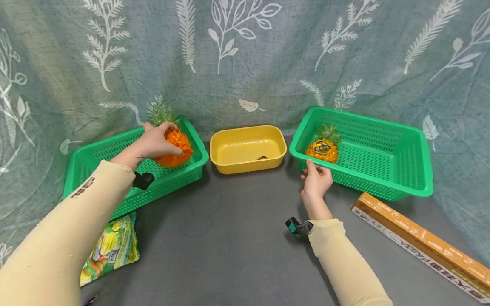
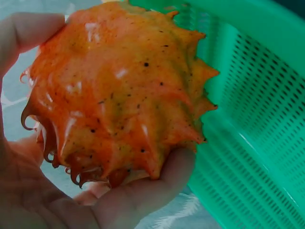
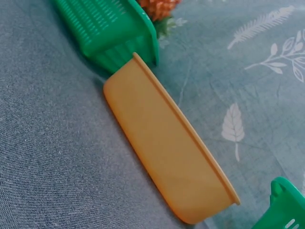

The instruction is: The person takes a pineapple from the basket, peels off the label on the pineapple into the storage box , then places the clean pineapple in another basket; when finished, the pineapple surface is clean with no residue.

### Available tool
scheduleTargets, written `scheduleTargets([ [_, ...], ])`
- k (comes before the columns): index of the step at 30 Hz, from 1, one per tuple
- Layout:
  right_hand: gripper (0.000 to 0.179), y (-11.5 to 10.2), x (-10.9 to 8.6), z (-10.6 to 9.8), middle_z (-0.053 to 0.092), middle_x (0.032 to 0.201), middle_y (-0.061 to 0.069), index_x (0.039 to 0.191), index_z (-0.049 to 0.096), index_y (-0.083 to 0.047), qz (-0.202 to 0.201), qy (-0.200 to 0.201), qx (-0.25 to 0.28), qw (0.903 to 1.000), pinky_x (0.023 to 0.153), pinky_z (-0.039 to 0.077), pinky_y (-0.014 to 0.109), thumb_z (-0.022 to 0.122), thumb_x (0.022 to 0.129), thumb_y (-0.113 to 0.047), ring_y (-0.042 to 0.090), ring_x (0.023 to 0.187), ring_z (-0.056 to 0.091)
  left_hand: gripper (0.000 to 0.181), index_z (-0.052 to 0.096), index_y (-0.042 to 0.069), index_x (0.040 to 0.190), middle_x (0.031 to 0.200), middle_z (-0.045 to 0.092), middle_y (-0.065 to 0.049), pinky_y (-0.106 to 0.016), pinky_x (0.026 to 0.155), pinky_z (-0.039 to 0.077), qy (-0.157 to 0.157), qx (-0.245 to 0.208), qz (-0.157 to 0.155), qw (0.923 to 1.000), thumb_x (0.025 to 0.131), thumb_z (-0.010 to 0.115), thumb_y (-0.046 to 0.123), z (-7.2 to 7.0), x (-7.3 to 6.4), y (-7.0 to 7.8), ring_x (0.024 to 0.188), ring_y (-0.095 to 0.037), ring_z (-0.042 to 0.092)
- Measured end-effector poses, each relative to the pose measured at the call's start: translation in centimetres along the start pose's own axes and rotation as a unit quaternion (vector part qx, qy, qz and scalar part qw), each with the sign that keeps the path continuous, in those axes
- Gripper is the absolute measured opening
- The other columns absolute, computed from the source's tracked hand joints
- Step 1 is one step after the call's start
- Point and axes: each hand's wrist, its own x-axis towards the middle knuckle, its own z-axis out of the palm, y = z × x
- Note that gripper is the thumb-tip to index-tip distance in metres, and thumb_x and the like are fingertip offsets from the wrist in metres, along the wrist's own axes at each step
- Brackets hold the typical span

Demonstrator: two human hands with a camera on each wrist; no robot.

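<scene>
My left hand (image 1: 155, 142) grips a glossy orange pineapple (image 1: 178, 146) with curved spikes, its green leaves pointing up and away. In the left wrist view, fingers and thumb wrap the pineapple (image 2: 114, 95) from both sides. It overlaps the near right part of the left green basket (image 1: 160, 189). My right hand (image 1: 317, 180) is at the near left rim of the right green basket (image 1: 383, 189), thumb against the rim and other fingers curled. A second pineapple (image 1: 323, 153) with a dark round label lies inside that basket. The right wrist view does not show the right hand.
A yellow plastic basin (image 1: 246, 165) stands between the two baskets, with a small dark mark inside. A colourful pouch (image 1: 115, 246) lies below the left basket. An orange-brown pasta box (image 1: 421, 238) lies at the right. A leaf-patterned curtain (image 1: 249, 63) hangs behind.
</scene>
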Motion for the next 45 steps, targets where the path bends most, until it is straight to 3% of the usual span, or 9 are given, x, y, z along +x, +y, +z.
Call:
scheduleTargets([
  [9,0.017,-0.1,0.2,0.2,0.052,0.068,0.001,0.079,0.051,-0.012,-0.005,0.003,0.002,1.0000,0.049,0.048,0.024,0.066,0.085,-0.016,0.010,0.051,0.052,0.082,0.018,0.009,0.144,0.136,-0.009,-0.040,-0.045,0.068,0.043,-0.028,0.006,-0.027,0.9992,0.082,0.066,0.034,0.0,1.4,-0.5,0.099,-0.043,0.035],
  [18,0.017,-0.4,0.6,0.5,0.053,0.072,0.005,0.078,0.051,-0.013,-0.006,0.004,0.006,1.0000,0.049,0.048,0.024,0.066,0.085,-0.016,0.010,0.053,0.052,0.084,-0.011,0.010,0.148,0.150,-0.010,-0.028,-0.063,0.086,0.041,-0.145,-0.094,-0.066,0.9828,0.093,0.035,0.054,0.1,1.6,-1.6,0.132,-0.052,0.013],
  [21,0.017,-0.3,0.6,0.5,0.053,0.071,0.004,0.078,0.051,-0.012,-0.005,0.003,0.008,1.0000,0.048,0.048,0.024,0.066,0.085,-0.015,0.010,0.054,0.052,0.085,-0.008,0.008,0.148,0.151,-0.007,-0.027,-0.065,0.088,0.039,-0.118,-0.088,-0.050,0.9878,0.092,0.031,0.060,0.5,0.8,-1.7,0.133,-0.052,0.011],
  [26,0.016,0.1,0.4,0.2,0.051,0.069,0.001,0.079,0.052,-0.012,-0.001,0.005,0.006,1.0000,0.048,0.047,0.023,0.067,0.085,-0.015,0.010,0.055,0.052,0.081,0.004,0.009,0.149,0.151,0.012,-0.025,-0.061,0.094,0.033,0.005,-0.131,0.009,0.9913,0.092,0.029,0.062,1.8,-1.8,-0.1,0.133,-0.045,0.021],
  [31,0.016,0.3,0.3,-0.1,0.050,0.070,0.000,0.081,0.052,-0.011,-0.003,0.004,0.003,1.0000,0.048,0.048,0.023,0.067,0.085,-0.016,0.009,0.057,0.052,0.060,0.024,0.008,0.143,0.133,0.040,-0.019,-0.043,0.093,0.044,0.147,-0.256,0.085,0.9516,0.097,0.036,0.044,5.1,-5.1,1.8,0.116,-0.024,0.047],
  [35,0.016,0.5,0.1,-0.1,0.051,0.068,0.000,0.080,0.052,-0.010,-0.007,0.007,-0.001,0.9999,0.048,0.048,0.023,0.067,0.084,-0.015,0.009,0.055,0.052,0.039,0.038,0.014,0.130,0.114,0.050,-0.001,-0.023,0.079,0.052,0.187,-0.390,0.105,0.8956,0.096,0.043,0.034,8.3,-6.9,2.5,0.093,-0.003,0.058],
  [38,0.017,0.4,0.1,-0.1,0.051,0.067,0.000,0.079,0.051,-0.010,-0.006,0.008,0.005,0.9999,0.046,0.047,0.022,0.067,0.084,-0.014,0.009,0.054,0.052,0.033,0.040,0.016,0.123,0.108,0.054,0.000,-0.022,0.074,0.053,0.183,-0.478,0.090,0.8545,0.095,0.044,0.033,10.5,-7.4,2.5,0.087,-0.004,0.063],
  [40,0.017,0.4,0.1,-0.1,0.051,0.066,-0.001,0.078,0.051,-0.010,-0.004,0.006,0.011,0.9999,0.046,0.046,0.022,0.067,0.084,-0.014,0.010,0.055,0.052,0.039,0.040,0.011,0.126,0.110,0.054,-0.005,-0.025,0.074,0.054,0.179,-0.505,0.063,0.8420,0.094,0.043,0.035,12.1,-7.2,2.2,0.084,-0.005,0.065],
  [45,0.017,0.3,0.2,-0.1,0.051,0.069,0.000,0.080,0.051,-0.012,0.000,0.002,0.005,1.0000,0.049,0.047,0.023,0.066,0.085,-0.015,0.014,0.059,0.054,0.054,0.032,0.002,0.132,0.119,0.050,-0.018,-0.028,0.072,0.055,0.179,-0.527,-0.023,0.8302,0.095,0.044,0.040,15.4,-5.9,0.8,0.081,-0.009,0.066],
])
